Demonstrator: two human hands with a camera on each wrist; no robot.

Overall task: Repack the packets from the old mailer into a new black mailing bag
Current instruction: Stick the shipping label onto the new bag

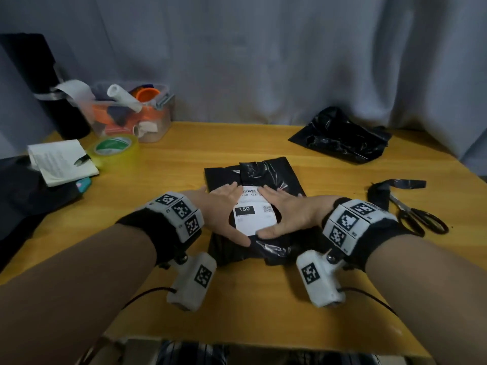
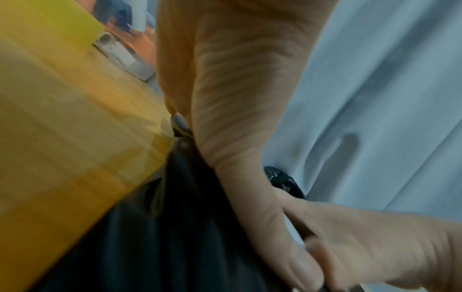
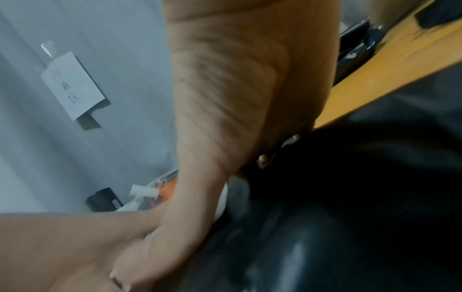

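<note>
A folded black mailing bag (image 1: 266, 175) lies flat in the middle of the table, with a white shipping label (image 1: 254, 216) marked 150 on top. My left hand (image 1: 224, 206) and right hand (image 1: 287, 209) lie flat on either side of the label, fingers straight, pressing it onto the bag; the thumbs meet at its near edge. In the left wrist view my left hand (image 2: 240, 118) rests on the black bag (image 2: 160, 237). The right wrist view has my right hand (image 3: 237, 98) on the bag (image 3: 350, 197). A crumpled black mailer (image 1: 340, 135) lies at the back right.
Scissors (image 1: 419, 217) and a black cut-off strip (image 1: 395, 187) lie to the right. A tape roll (image 1: 116, 150), a folded paper (image 1: 62, 162) and a clear bin of supplies (image 1: 131, 111) stand at the back left. The wooden table (image 1: 168, 159) ends close to my body.
</note>
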